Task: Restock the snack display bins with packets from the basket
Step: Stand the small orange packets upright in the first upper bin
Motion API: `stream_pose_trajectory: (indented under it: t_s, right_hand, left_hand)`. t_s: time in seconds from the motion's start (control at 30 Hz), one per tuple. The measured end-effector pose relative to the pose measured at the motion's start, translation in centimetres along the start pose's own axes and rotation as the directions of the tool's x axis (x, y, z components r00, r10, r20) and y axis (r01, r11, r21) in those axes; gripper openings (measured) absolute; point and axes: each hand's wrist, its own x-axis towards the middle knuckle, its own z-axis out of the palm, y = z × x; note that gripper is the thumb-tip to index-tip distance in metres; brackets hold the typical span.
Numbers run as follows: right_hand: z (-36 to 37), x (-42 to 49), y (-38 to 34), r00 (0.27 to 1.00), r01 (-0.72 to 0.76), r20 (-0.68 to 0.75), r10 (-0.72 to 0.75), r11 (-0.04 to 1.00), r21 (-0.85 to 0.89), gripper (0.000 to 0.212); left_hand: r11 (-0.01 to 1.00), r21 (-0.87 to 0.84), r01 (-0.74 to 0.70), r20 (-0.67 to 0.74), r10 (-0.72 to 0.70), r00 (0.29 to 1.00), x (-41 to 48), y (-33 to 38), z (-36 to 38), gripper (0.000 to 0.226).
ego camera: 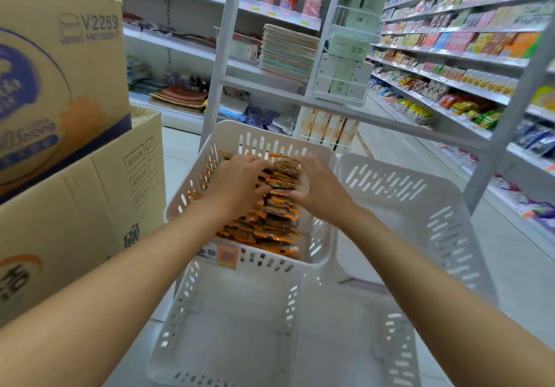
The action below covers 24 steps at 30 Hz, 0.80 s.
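A white slotted bin [261,139] in the middle of the view holds a row of several orange-and-brown snack packets [270,221] standing on edge. My left hand [237,184] grips the far end of the row from the left, fingers curled over the packet tops. From the right, my right hand [318,190] grips the same bunch of packets, thumb toward the row. The bunch sits between both palms inside the bin. A price label [226,256] is stuck on the bin's near wall.
A second white bin [432,206] stands to the right and a third [240,341] lies below, nearer me; no packets show in either. Stacked cardboard boxes [69,158] rise on the left. Stocked shelves [468,65] line the aisle on the right, more shelving behind.
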Motion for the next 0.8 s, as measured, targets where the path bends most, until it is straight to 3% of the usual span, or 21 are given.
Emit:
stream_pose_trajectory:
  t_s: [0.13, 0.23, 0.3, 0.4, 0.53, 0.67, 0.73, 0.8]
  right_hand:
    - [1.0, -8.1, -2.8, 0.987, 0.056, -0.153, -0.046, 0.996, 0.062, 0.046]
    - [2.0, -15.4, -4.0, 0.986, 0.075, -0.160, -0.052, 0.987, 0.144, 0.040]
    - [2.7, -20.7, -4.0, 0.996, 0.021, -0.092, -0.006, 0.988, 0.156, 0.038]
    - [4.3, -29.0, -2.0, 0.984, -0.124, 0.146, 0.106, 0.985, 0.119, 0.041]
    - [4.1, -38.9, 2.2, 0.914, -0.236, 0.347, 0.213, 0.971, 0.025, 0.040]
    - [2.3, -47.6, 4.5, 0.811, -0.426, 0.465, 0.355, 0.903, 0.053, 0.021]
    - [2.6, -50.9, 5.2, 0.712, -0.516, 0.547, 0.440, 0.856, -0.017, 0.051]
    - [3.0, -53.1, 5.7, 0.531, -0.544, 0.731, 0.428, 0.834, -0.093, 0.081]
  left_hand:
    - [0.993, -0.118, 0.007, 0.055, 0.000, 0.998, -6.2, 4.5, -0.8, 0.033]
    - [0.969, -0.245, 0.020, 0.087, 0.002, 0.996, -12.8, 8.0, -0.4, 0.025]
    - [0.958, -0.267, 0.103, 0.214, -0.046, 0.976, -17.7, 9.9, 0.5, 0.028]
    - [0.958, -0.200, 0.204, 0.443, -0.097, 0.891, -24.9, 11.7, 3.2, 0.038]
    - [0.948, -0.176, 0.266, 0.566, -0.123, 0.815, -32.2, 12.7, 6.0, 0.038]
    - [0.933, -0.183, 0.310, 0.587, -0.149, 0.795, -35.7, 13.9, 7.5, 0.034]
    - [0.935, -0.194, 0.298, 0.616, -0.120, 0.779, -36.6, 14.8, 8.1, 0.033]
    - [0.945, -0.205, 0.253, 0.643, -0.065, 0.763, -37.3, 15.9, 8.6, 0.037]
